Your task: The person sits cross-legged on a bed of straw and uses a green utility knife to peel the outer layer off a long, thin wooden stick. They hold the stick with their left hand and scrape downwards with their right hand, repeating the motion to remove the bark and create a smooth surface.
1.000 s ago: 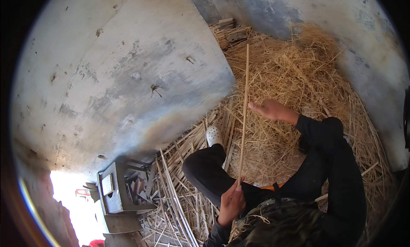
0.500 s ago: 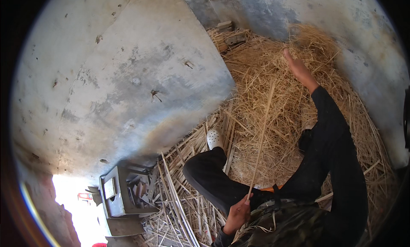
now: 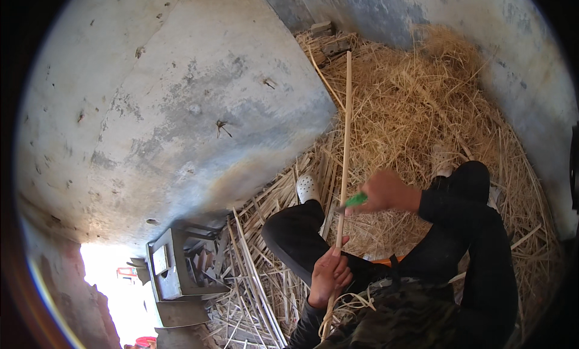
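A long pale bamboo strip [image 3: 347, 132] stands nearly lengthwise in front of me, its far end reaching toward the back wall. My left hand [image 3: 330, 270] is closed round its lower part, close to my lap. My right hand [image 3: 386, 192], above my crossed legs, grips a green-handled knife [image 3: 356, 200]. The knife's short dark blade meets the strip a little beyond my left hand; motion blurs its edge. Thin curled shavings [image 3: 356, 302] hang at the strip's near end, by my left wrist.
A heap of straw-coloured shavings [image 3: 398, 114] spreads ahead and to the right, up to the wall. Split bamboo strips [image 3: 259, 295] lie in a pile at left, beside a grey wooden cabinet [image 3: 169, 267]. A rough plaster wall [image 3: 181, 107] rises at left.
My right hand has come back from far out over the shavings to the strip, and the knife now shows in it. The strip has swung left and stands straighter.
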{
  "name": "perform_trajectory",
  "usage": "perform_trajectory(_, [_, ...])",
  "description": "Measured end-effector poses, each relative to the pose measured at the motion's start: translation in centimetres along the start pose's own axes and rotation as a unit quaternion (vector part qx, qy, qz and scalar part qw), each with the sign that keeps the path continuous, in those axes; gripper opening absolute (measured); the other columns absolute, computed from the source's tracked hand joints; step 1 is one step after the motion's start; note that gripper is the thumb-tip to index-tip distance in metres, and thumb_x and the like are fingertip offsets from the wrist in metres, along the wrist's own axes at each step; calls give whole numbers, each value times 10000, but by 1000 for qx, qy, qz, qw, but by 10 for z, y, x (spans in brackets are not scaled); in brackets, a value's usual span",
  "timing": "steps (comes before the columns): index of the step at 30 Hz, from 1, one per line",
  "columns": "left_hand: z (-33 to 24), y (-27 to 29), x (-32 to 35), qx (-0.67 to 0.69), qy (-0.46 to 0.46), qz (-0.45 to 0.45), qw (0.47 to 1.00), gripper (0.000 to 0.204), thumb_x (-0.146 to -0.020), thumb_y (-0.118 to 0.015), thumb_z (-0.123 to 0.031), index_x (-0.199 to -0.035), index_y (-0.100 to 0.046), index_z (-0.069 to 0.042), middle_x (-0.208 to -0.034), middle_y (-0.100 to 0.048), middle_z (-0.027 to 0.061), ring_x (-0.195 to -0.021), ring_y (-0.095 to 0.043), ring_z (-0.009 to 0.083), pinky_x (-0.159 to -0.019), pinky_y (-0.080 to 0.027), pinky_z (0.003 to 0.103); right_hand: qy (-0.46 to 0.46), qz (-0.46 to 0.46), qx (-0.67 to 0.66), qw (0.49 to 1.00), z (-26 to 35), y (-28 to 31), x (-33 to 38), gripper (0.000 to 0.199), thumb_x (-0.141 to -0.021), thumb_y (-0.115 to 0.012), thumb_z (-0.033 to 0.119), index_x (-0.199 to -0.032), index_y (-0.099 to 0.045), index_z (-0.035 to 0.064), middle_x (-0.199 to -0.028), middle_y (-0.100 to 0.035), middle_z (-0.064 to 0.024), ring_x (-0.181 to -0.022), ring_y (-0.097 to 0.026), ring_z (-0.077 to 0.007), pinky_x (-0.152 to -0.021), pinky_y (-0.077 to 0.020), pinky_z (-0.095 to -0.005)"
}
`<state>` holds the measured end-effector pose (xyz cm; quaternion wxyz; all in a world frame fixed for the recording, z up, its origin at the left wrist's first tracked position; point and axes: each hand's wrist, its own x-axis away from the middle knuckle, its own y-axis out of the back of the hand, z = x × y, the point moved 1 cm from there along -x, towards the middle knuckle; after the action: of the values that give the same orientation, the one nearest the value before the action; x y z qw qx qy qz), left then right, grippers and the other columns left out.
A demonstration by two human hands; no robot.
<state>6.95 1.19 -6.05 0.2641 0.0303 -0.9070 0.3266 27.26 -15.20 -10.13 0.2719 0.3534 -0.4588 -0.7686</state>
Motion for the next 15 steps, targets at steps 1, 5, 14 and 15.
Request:
perform_trajectory(1, [0,-2,4,-15,-3,-11,1000,413,-1040,-372,-224,-1413,-363,-47,-584,-282,-51,-434,-246,49,-431,-285,203,-16,-34,19,999,-16,2,-12,852,-730,-411,873,-424,-464,80,-353,-318,-44,-299,-376,-199,-330,-294,-358])
perform_trajectory(5, [-2,-4,3,-60,-24,-16,998,417,-1036,-386,-219,-1412,-371,-40,-596,-280,-55,-462,-261,45,-447,-285,202,-82,-18,-10,996,-24,3,-17,848,-744,-391,869,-424,-460,87,-359,-316,-37,-298,-363,-193,-325,-291,-364])
perform_trajectory(14, [10,-6,22,-74,-3,10,997,459,-1032,-418,-232,-1432,-343,-21,-625,-280,-68,-498,-268,33,-476,-274,205,-117,-91,110,983,-95,-6,-31,811,-763,-357,867,-430,-400,130,-379,-267,16,-313,-293,-138,-317,-254,-336])
perform_trajectory(15, [13,-7,25,-81,-3,9,997,461,-1031,-421,-232,-1432,-342,-19,-625,-279,-69,-500,-269,31,-477,-273,205,-133,-95,116,980,-116,-1,-34,807,-768,-349,866,-435,-395,132,-384,-265,23,-313,-284,-132,-316,-245,-327])
